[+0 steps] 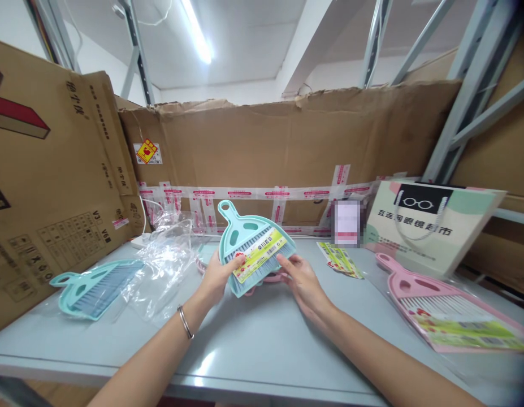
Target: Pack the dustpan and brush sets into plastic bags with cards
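Both my hands hold up a turquoise dustpan and brush set (pixel 242 229) above the table, its handle tilted to the upper left. A green and yellow label card (pixel 262 257) lies across its bristles. My left hand (pixel 217 277) grips the left edge, thumb on the card. My right hand (pixel 302 280) pinches the lower right side near the card's end. Behind and below the set, parts of pink and turquoise pieces show, mostly hidden. Several loose label cards (pixel 340 260) lie to the right of my right hand.
On the left sit another turquoise dustpan set (pixel 96 288) and crumpled clear plastic bags (pixel 164 265). A bagged pink dustpan set (pixel 448 305) lies at the right, before a paper bag (pixel 431 226). Cardboard (pixel 253 141) walls the back of the grey table (pixel 245 350); a large box (pixel 53 169) stands left.
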The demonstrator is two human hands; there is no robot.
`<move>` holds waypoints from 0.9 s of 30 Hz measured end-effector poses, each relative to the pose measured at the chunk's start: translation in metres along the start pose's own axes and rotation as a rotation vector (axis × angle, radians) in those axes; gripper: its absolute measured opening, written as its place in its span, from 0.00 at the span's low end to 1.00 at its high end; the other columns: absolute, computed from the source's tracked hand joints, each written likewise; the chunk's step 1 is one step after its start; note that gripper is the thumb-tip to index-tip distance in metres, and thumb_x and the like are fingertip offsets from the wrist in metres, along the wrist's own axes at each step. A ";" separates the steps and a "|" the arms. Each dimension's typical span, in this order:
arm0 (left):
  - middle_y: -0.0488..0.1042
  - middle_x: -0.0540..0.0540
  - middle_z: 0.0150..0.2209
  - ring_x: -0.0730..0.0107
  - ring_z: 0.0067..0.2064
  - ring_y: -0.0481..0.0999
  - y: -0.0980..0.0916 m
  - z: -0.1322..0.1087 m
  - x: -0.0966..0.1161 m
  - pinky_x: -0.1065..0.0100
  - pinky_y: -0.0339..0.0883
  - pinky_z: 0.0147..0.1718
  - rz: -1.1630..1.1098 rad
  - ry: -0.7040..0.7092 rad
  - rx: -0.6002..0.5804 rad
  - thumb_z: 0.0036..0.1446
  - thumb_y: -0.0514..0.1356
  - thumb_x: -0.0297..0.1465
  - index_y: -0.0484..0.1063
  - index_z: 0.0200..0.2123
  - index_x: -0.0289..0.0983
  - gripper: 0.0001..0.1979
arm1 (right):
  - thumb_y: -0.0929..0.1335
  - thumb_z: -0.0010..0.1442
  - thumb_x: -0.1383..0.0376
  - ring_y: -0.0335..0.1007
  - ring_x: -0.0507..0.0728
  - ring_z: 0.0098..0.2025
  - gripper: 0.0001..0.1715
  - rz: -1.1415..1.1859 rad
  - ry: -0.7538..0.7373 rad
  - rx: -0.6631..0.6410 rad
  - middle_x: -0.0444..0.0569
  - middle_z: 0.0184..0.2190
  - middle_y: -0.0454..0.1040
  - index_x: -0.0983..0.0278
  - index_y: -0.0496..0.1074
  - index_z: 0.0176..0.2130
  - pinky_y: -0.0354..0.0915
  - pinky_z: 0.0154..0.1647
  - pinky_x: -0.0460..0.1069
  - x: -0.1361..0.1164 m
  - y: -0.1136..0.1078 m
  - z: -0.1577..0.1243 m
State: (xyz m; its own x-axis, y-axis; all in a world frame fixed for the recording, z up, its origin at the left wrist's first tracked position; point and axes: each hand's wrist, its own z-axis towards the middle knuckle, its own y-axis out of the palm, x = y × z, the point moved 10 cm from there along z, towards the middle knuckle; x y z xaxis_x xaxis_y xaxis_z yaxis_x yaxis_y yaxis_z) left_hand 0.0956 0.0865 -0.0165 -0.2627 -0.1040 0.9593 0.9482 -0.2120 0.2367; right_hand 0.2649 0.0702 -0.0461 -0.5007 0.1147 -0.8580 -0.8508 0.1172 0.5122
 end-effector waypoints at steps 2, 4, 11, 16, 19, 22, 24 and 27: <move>0.76 0.41 0.39 0.59 0.34 0.77 0.003 0.000 -0.005 0.58 0.72 0.33 0.013 -0.005 -0.020 0.41 0.68 0.36 0.64 0.46 0.36 0.28 | 0.75 0.43 0.61 0.74 0.52 0.30 0.22 0.036 0.133 -0.162 0.43 0.31 0.77 0.62 0.67 0.37 0.70 0.29 0.46 0.012 0.017 -0.006; 0.76 0.42 0.41 0.59 0.38 0.76 0.005 0.000 -0.008 0.59 0.71 0.37 0.040 0.016 -0.019 0.41 0.68 0.36 0.64 0.47 0.37 0.28 | 0.75 0.44 0.62 0.75 0.54 0.35 0.22 0.076 0.214 -0.223 0.45 0.35 0.78 0.62 0.69 0.39 0.70 0.36 0.48 0.020 0.025 -0.012; 0.72 0.39 0.49 0.58 0.49 0.71 -0.029 0.004 0.050 0.60 0.63 0.47 0.758 0.258 0.105 0.56 0.53 0.42 0.65 0.51 0.38 0.22 | 0.75 0.42 0.66 0.76 0.57 0.32 0.16 0.116 0.197 -0.119 0.47 0.31 0.79 0.64 0.72 0.35 0.73 0.32 0.49 0.016 0.007 -0.002; 0.73 0.32 0.43 0.42 0.49 0.68 -0.106 -0.010 0.085 0.52 0.60 0.45 1.694 0.052 0.284 0.49 0.59 0.38 0.72 0.38 0.33 0.17 | 0.75 0.42 0.67 0.76 0.57 0.32 0.16 0.156 0.151 -0.109 0.47 0.33 0.79 0.63 0.73 0.34 0.74 0.30 0.50 0.001 -0.003 0.011; 0.74 0.32 0.40 0.42 0.46 0.69 -0.138 -0.027 0.069 0.54 0.62 0.41 1.885 -0.178 0.214 0.44 0.61 0.36 0.73 0.32 0.33 0.13 | 0.75 0.42 0.69 0.76 0.56 0.31 0.16 0.162 0.158 -0.097 0.46 0.32 0.79 0.63 0.73 0.35 0.74 0.30 0.49 -0.001 -0.005 0.012; 0.74 0.36 0.37 0.50 0.42 0.72 -0.148 -0.037 0.064 0.60 0.63 0.36 1.940 -0.245 0.240 0.49 0.55 0.28 0.73 0.29 0.35 0.07 | 0.74 0.43 0.68 0.76 0.57 0.31 0.15 0.122 0.177 -0.130 0.48 0.32 0.79 0.64 0.74 0.35 0.74 0.28 0.49 0.000 0.000 0.007; 0.74 0.37 0.36 0.54 0.39 0.73 -0.145 -0.038 0.071 0.63 0.62 0.32 1.963 -0.249 0.320 0.53 0.48 0.26 0.72 0.30 0.35 0.13 | 0.74 0.44 0.66 0.76 0.57 0.32 0.15 0.082 0.181 -0.174 0.48 0.32 0.79 0.65 0.74 0.35 0.73 0.29 0.49 -0.002 0.004 0.003; 0.72 0.37 0.37 0.55 0.38 0.73 -0.119 -0.031 0.092 0.65 0.60 0.27 1.988 -0.105 0.408 0.58 0.43 0.27 0.72 0.33 0.35 0.17 | 0.74 0.44 0.64 0.76 0.56 0.34 0.16 -0.006 0.203 -0.246 0.49 0.35 0.79 0.64 0.74 0.36 0.72 0.35 0.49 -0.004 0.013 -0.005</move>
State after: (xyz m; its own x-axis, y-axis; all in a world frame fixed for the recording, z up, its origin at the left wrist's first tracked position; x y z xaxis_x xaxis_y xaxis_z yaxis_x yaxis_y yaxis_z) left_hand -0.0471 0.0717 0.0386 0.9770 0.1788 -0.1164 -0.1653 0.2897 -0.9427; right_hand 0.2555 0.0665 -0.0362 -0.4959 -0.0870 -0.8640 -0.8545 -0.1281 0.5033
